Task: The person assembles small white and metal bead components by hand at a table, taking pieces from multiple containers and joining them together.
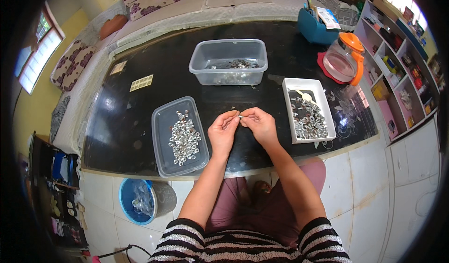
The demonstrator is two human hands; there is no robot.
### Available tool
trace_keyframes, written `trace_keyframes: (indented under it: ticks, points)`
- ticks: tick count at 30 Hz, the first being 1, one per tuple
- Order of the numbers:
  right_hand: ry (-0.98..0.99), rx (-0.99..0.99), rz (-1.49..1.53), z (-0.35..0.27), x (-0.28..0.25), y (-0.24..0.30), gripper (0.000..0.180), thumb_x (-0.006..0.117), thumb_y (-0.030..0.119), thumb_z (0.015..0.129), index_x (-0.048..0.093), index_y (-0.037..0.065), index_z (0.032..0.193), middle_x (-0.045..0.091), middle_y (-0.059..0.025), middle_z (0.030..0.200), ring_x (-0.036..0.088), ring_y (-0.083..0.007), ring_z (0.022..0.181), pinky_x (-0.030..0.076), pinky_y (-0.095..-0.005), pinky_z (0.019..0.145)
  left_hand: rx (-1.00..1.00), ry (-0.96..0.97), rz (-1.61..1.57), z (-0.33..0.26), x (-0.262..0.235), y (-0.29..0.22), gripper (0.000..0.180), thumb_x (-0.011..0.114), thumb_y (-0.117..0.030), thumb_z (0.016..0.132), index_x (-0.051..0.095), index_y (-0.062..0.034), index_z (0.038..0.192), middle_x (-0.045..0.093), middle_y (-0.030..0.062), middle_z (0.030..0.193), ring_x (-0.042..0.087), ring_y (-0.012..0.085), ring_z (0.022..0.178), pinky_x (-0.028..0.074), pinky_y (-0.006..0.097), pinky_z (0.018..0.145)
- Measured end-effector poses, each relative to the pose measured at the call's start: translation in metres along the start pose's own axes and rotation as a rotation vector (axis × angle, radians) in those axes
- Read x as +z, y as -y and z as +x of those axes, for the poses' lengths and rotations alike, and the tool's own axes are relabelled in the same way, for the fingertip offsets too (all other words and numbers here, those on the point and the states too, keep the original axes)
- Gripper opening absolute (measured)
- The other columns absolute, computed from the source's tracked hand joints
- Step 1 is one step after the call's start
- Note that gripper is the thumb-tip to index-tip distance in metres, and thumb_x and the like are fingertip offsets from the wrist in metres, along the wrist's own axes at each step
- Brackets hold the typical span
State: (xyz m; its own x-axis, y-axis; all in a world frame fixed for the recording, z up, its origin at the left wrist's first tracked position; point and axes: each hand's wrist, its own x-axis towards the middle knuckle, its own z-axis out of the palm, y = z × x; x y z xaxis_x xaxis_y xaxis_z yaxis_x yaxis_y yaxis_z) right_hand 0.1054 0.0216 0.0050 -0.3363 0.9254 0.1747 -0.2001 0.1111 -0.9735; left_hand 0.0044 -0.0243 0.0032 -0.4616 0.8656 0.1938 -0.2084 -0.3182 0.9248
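Observation:
My left hand (223,126) and my right hand (260,126) meet over the front middle of the black table, fingertips pinched together. Between them shows a small silvery piece (240,116), too small to name for certain. Left of my hands, a shallow clear plastic lid (160,144) holds many small metal nuts (184,139). On the right, a white box (331,122) contains many short metal screws (308,122) and a pale plastic spoon (306,96). Beyond my hands stands a clear plastic tub (229,78) with loose metal pieces on its bottom.
A glass jug (339,64) with an orange lid stands on a red mat at the right. Behind it is a teal holder (314,28). A pale card (141,83) lies at the left of the black table (126,136). Below the front edge stands a blue-rimmed bin (161,200).

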Motion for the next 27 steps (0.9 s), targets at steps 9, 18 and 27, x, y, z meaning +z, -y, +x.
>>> trace_keyframes:
  ticks: [9, 18, 27]
  points:
    - [-0.005, 0.061, 0.173, 0.000, -0.003, 0.000, 0.012, 0.055, 0.000, 0.074, 0.052, -0.004, 0.085, 0.057, -0.0068, 0.075, 0.055, -0.0101, 0.067, 0.046, -0.0207, 0.062, 0.088, -0.004, 0.133, 0.001, 0.001, 0.004, 0.016, 0.056, 0.000, 0.075, 0.057, 0.0020, 0.090, 0.060, 0.0064, 0.084, 0.055, 0.0077, 0.074, 0.044, 0.019, 0.068]
    - [0.082, 0.182, 0.230, -0.001, -0.005, 0.007, 0.014, 0.055, 0.000, 0.075, 0.052, -0.002, 0.088, 0.057, -0.0078, 0.078, 0.056, -0.0111, 0.070, 0.047, -0.0214, 0.065, -0.005, 0.046, -0.032, 0.002, -0.003, 0.002, 0.023, 0.058, 0.002, 0.073, 0.053, 0.0031, 0.096, 0.058, 0.0102, 0.089, 0.055, 0.0101, 0.079, 0.044, 0.020, 0.071]
    - [0.155, 0.313, 0.351, -0.008, 0.006, 0.020, 0.013, 0.054, 0.002, 0.076, 0.051, -0.001, 0.089, 0.057, -0.0069, 0.078, 0.056, -0.0111, 0.068, 0.047, -0.0206, 0.066, -0.126, 0.152, 0.111, -0.005, -0.022, -0.034, 0.024, 0.057, -0.001, 0.074, 0.053, 0.0020, 0.097, 0.057, 0.0054, 0.086, 0.053, 0.0079, 0.078, 0.043, 0.018, 0.070]
